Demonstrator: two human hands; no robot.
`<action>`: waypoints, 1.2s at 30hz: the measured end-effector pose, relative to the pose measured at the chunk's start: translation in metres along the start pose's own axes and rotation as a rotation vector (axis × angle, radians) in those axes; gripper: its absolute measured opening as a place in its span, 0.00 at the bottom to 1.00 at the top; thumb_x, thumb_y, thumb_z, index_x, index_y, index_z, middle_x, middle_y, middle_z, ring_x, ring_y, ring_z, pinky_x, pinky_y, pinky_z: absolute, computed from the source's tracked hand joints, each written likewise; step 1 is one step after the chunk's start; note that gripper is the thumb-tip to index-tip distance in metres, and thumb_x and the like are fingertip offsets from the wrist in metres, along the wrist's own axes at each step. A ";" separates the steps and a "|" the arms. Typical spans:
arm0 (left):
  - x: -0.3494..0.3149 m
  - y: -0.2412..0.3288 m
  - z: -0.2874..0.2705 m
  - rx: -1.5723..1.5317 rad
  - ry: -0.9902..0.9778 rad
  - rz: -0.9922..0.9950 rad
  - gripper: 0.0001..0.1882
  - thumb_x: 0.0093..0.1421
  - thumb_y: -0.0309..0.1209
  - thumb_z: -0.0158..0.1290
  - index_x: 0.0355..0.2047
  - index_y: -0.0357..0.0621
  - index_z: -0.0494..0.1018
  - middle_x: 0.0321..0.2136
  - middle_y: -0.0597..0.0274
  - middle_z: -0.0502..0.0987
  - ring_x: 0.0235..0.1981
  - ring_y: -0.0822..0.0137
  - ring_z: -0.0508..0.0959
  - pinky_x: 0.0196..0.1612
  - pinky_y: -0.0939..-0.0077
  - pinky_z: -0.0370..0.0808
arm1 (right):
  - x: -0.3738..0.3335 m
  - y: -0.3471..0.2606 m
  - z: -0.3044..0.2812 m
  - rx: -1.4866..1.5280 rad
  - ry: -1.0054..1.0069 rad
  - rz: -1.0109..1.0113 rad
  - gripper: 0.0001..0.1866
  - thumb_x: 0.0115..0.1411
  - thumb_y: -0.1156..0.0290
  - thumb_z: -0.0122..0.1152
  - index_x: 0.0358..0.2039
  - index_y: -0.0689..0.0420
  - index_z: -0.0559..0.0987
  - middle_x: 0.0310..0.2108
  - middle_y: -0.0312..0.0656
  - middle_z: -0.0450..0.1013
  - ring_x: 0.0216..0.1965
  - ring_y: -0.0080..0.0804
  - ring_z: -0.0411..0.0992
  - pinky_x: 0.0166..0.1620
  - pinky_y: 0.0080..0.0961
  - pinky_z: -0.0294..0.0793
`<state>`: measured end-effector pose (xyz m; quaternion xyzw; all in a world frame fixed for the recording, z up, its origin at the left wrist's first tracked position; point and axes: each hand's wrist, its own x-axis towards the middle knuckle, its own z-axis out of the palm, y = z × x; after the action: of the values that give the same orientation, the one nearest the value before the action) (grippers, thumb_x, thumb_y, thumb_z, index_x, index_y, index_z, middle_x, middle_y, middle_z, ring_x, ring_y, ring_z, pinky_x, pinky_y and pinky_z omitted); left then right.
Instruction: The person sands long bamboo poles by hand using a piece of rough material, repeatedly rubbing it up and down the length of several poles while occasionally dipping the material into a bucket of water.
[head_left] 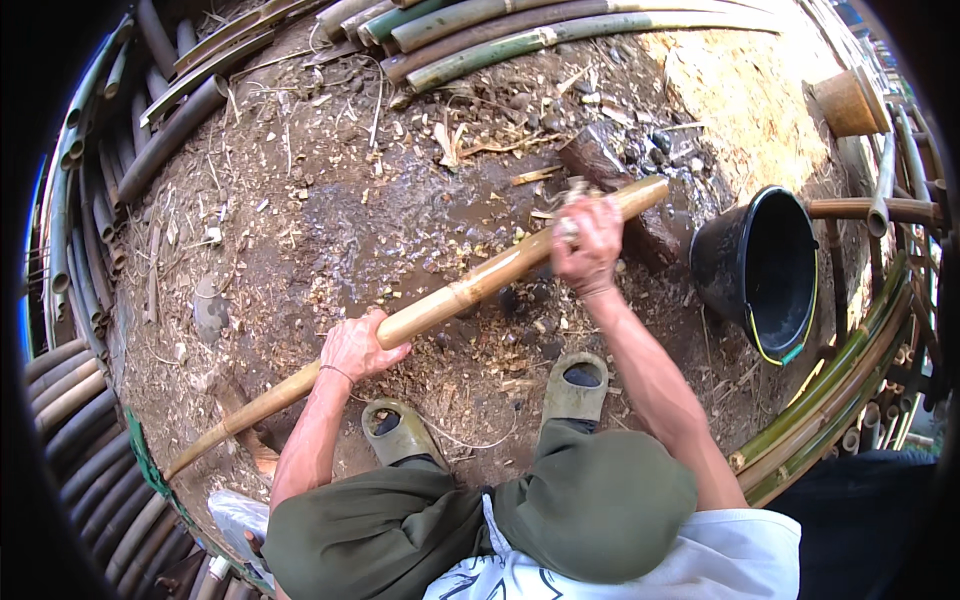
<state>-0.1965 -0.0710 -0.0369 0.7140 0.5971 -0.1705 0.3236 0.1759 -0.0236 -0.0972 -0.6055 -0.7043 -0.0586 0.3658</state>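
Observation:
A long, peeled yellow-brown bamboo pole slants across the space before me, its low end at the left and its upper end at the right. My left hand is closed round the pole near its middle. Towards the upper end, my right hand wraps over the pole, slightly blurred, with a pale wad pressed under its fingers; what the wad is made of I cannot make out. Beneath that end lies a dark, wet wooden block, and a second piece of wood is under the lower part.
A black bucket tips on its side at the right, with a yellow-green handle. Bamboo poles are piled at the back, and more stacks line both sides. Wood chips and stones litter the wet soil. A wooden stump stands at the far right.

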 end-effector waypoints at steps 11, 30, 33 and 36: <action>0.017 -0.009 -0.021 -0.317 -0.290 -0.020 0.27 0.42 0.49 0.66 0.39 0.45 0.80 0.30 0.45 0.82 0.34 0.45 0.82 0.41 0.55 0.77 | -0.024 -0.141 0.037 0.317 -0.260 -0.316 0.15 0.51 0.56 0.67 0.36 0.51 0.82 0.32 0.41 0.79 0.39 0.34 0.80 0.56 0.45 0.77; 0.013 -0.007 -0.023 -0.287 -0.225 -0.003 0.27 0.41 0.50 0.65 0.38 0.46 0.81 0.28 0.50 0.83 0.33 0.51 0.83 0.41 0.59 0.78 | 0.013 0.026 -0.012 0.000 -0.109 -0.167 0.13 0.52 0.72 0.61 0.40 0.48 0.80 0.40 0.44 0.79 0.50 0.45 0.75 0.64 0.49 0.65; 0.011 -0.001 -0.020 -0.168 -0.145 -0.015 0.27 0.43 0.50 0.65 0.39 0.48 0.80 0.30 0.52 0.83 0.33 0.52 0.83 0.41 0.59 0.79 | 0.045 0.081 -0.036 -0.192 -0.077 -0.022 0.12 0.55 0.76 0.57 0.39 0.51 0.79 0.40 0.45 0.78 0.50 0.43 0.75 0.61 0.44 0.65; -0.001 0.005 0.022 0.061 0.155 -0.043 0.28 0.48 0.49 0.68 0.46 0.52 0.75 0.35 0.54 0.82 0.35 0.53 0.84 0.42 0.60 0.81 | 0.027 0.038 -0.014 -0.076 -0.115 -0.027 0.12 0.52 0.73 0.60 0.38 0.54 0.80 0.35 0.46 0.77 0.41 0.42 0.75 0.56 0.41 0.67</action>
<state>-0.1893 -0.0870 -0.0508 0.7217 0.6300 -0.1397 0.2505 0.2164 0.0005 -0.0845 -0.6117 -0.7296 -0.0551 0.3007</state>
